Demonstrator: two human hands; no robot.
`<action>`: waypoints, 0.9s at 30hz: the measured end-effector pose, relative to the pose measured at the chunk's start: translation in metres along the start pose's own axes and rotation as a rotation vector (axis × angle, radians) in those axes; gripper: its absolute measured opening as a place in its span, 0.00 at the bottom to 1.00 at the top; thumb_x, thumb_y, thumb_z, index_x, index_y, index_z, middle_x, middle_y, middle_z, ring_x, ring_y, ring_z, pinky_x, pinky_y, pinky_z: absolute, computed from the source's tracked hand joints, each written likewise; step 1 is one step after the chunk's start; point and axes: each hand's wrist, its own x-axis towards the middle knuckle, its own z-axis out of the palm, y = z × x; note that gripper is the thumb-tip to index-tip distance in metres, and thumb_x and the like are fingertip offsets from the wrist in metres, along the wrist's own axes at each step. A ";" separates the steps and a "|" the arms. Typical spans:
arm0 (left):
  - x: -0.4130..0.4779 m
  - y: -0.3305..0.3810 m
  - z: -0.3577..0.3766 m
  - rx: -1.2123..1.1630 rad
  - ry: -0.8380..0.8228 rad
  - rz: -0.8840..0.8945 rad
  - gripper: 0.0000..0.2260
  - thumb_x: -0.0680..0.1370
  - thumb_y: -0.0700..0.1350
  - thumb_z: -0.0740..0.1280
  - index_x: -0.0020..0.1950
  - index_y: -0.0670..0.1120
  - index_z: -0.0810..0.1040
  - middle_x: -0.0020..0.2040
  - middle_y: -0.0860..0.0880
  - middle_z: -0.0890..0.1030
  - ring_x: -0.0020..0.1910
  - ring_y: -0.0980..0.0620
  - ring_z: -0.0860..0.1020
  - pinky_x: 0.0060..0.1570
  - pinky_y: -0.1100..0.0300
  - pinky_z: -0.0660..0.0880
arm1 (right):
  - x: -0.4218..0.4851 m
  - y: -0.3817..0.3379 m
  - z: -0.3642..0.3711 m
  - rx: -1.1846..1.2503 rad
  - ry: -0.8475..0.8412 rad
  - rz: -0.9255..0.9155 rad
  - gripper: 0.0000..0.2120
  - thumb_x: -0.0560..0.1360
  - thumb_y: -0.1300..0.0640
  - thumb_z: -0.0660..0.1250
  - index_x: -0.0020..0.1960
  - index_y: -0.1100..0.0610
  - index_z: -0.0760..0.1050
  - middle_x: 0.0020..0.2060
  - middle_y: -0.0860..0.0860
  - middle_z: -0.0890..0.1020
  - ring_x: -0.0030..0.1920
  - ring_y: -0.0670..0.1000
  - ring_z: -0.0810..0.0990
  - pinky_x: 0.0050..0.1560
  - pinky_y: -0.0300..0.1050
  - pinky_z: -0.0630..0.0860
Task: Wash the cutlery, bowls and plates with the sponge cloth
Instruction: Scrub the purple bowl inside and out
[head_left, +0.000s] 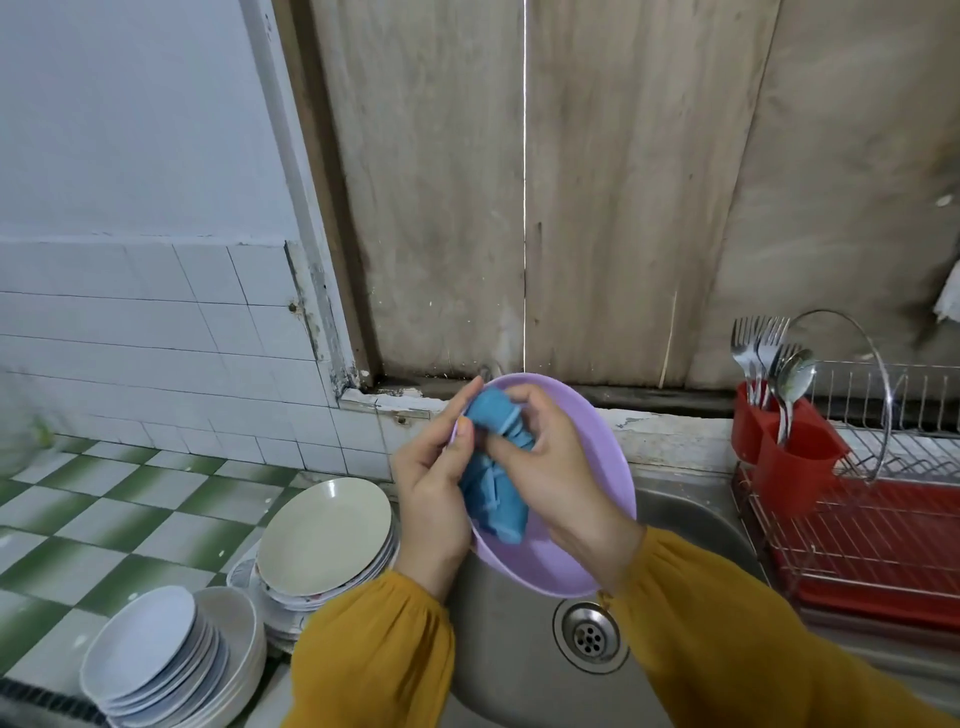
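Note:
A lilac plate (597, 467) is tilted up over the steel sink (519, 623). My left hand (431, 488) grips its left rim, thumb on the front. My right hand (550, 462) holds a bunched blue sponge cloth (496, 493) against the plate's face. On the counter to the left lean a stack of plates topped by a cream plate (324, 525) and a stack of white bowls (156, 660). Forks and spoons (769, 364) stand in a red cutlery holder (779, 447) at the right.
A red dish rack (872, 530) with wire frame stands right of the sink. The sink drain (587, 634) lies below my hands. Green-and-white checked tiles (119, 514) cover the counter at left. A wooden board wall (519, 208) rises behind the sink.

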 end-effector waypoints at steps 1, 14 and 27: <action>-0.001 0.001 0.001 0.013 -0.012 0.003 0.16 0.77 0.37 0.63 0.65 0.36 0.76 0.57 0.44 0.83 0.59 0.48 0.80 0.58 0.59 0.77 | 0.003 0.000 -0.001 0.046 0.098 -0.012 0.14 0.75 0.65 0.69 0.53 0.49 0.72 0.49 0.51 0.82 0.51 0.50 0.82 0.48 0.41 0.79; 0.027 0.023 -0.016 0.127 -0.118 -0.155 0.14 0.81 0.37 0.59 0.63 0.39 0.78 0.54 0.44 0.84 0.51 0.51 0.83 0.48 0.63 0.79 | 0.046 0.009 -0.071 -1.477 -0.502 -1.157 0.12 0.74 0.57 0.61 0.42 0.48 0.83 0.45 0.53 0.82 0.48 0.59 0.81 0.45 0.49 0.75; 0.028 0.028 -0.007 0.237 -0.130 -0.088 0.13 0.81 0.36 0.60 0.62 0.40 0.80 0.49 0.51 0.86 0.53 0.51 0.82 0.53 0.62 0.79 | 0.050 0.011 -0.057 -1.531 -0.308 -1.183 0.12 0.68 0.64 0.67 0.46 0.51 0.82 0.42 0.53 0.79 0.40 0.56 0.78 0.33 0.45 0.69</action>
